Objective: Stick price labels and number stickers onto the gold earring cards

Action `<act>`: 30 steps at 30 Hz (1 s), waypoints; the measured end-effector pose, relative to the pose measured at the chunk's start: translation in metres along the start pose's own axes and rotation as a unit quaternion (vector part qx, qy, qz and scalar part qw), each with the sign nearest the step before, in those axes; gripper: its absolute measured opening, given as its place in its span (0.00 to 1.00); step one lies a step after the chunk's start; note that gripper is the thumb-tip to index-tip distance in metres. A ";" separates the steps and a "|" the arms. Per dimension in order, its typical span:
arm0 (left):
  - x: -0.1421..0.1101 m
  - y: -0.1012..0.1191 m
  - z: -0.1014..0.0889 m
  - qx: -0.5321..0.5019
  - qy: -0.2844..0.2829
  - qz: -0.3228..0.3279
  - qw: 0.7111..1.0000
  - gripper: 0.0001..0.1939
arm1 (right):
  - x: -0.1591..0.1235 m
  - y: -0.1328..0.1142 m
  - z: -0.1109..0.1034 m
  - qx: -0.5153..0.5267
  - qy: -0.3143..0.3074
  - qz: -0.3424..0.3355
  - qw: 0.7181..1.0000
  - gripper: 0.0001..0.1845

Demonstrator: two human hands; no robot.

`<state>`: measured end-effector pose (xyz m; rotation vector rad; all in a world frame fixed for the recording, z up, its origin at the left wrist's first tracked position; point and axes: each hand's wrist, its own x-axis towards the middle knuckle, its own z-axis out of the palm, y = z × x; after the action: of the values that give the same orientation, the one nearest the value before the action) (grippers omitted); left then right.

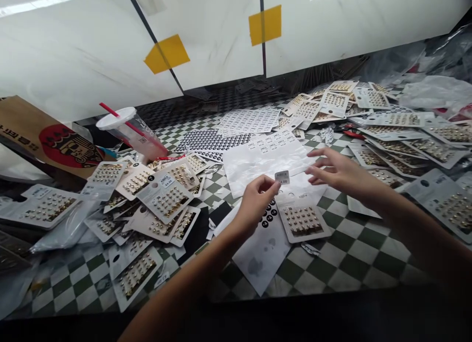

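The left grip (255, 204) pinches a small price tag (282, 177) at its fingertips. The right grip (341, 172) stands open, fingers spread, just beside the tag but not touching it. Below the grips lie a glossy plastic sheet (265, 162), an earring card (302, 221) and a sticker sheet (268, 215). A lidded cup (129, 128) with a red straw stands well left, beyond more cards (162, 197). The checkered table (354, 248) runs below the right grip.
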<state>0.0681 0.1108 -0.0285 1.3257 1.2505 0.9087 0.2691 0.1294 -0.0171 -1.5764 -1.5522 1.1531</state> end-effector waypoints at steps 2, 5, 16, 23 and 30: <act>-0.003 -0.007 0.006 -0.012 -0.023 -0.026 0.999 0.10 | -0.008 0.012 -0.007 0.003 -0.012 0.041 0.999 0.29; -0.003 -0.015 0.012 -0.017 -0.041 -0.034 0.998 0.10 | -0.025 0.024 -0.003 0.082 -0.033 0.089 0.992 0.36; -0.009 -0.002 0.007 -0.024 -0.048 0.005 0.999 0.13 | -0.053 0.011 0.039 0.342 -0.057 0.096 0.933 0.13; -0.018 0.004 0.014 0.052 -0.046 0.050 0.996 0.13 | -0.063 0.012 0.049 0.342 -0.029 0.007 0.939 0.18; -0.017 0.002 0.014 0.092 -0.045 0.067 0.992 0.11 | -0.064 0.011 0.047 0.342 -0.055 -0.005 0.938 0.20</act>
<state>0.0796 0.0921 -0.0267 1.5964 1.2091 0.8320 0.2366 0.0586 -0.0368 -1.0417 -1.0376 1.5770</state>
